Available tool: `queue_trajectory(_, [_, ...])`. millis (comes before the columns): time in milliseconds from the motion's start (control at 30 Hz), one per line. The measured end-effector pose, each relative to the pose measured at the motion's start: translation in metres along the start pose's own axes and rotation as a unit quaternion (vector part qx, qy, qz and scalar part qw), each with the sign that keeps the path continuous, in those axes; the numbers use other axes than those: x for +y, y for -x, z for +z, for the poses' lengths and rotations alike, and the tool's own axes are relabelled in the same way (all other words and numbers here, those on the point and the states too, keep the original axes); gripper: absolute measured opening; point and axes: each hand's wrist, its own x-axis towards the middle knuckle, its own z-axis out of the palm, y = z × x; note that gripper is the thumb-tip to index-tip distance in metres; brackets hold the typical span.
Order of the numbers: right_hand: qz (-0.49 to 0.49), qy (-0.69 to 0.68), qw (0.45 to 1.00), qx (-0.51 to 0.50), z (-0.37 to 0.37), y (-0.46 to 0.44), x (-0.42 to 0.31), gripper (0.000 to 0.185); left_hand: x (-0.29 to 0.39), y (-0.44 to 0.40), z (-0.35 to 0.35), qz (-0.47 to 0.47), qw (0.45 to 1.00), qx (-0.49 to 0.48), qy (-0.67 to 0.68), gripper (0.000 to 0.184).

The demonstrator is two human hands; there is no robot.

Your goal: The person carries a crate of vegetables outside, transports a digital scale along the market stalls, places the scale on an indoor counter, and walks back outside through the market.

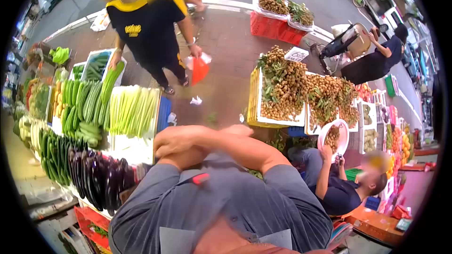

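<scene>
My arms are folded across my grey shirt. My right hand (173, 138) lies at the left side with its fingers curled over my left arm near the elbow. Beyond my right forearm only a part of my left hand (238, 130) shows; its fingers are mostly hidden. Left of my hands are pale green long stalks (134, 110) on a white tray. Closer in, dark purple eggplants (99, 174) lie in a row beside dark green cucumber-like vegetables (52, 157).
A person in black and yellow (150, 28) touches a long green gourd (110, 80) and holds a red bag (200, 70). Longans (282, 84) fill crates at right. A seated person (341, 188) holds a white basin (343, 129). Another person (388, 51) stands near a cart.
</scene>
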Motion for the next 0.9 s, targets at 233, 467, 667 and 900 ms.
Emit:
queue_trajectory(233, [-0.088,-0.143,0.949,-0.268,-0.122,-0.098,0.001,0.032,0.071,-0.147,-0.088,0.060,0.995,-0.084,0.002,0.018])
queue_trajectory(467, [-0.053,-0.189,0.951,-0.238,-0.271,-0.171,0.074,0.031,0.088,-0.257,-0.230,0.090,0.992,-0.092,0.008,0.020])
queue_trajectory(667, [0.009,-0.200,0.952,-0.234,-0.406,-0.223,0.109,0.037,0.099,-0.294,-0.375,0.071,0.996,-0.023,0.047,0.021])
queue_trajectory(900, [-0.080,-0.272,0.922,-0.264,-0.500,-0.281,0.187,0.030,0.066,-0.338,-0.532,0.029,0.989,0.104,0.105,0.022])
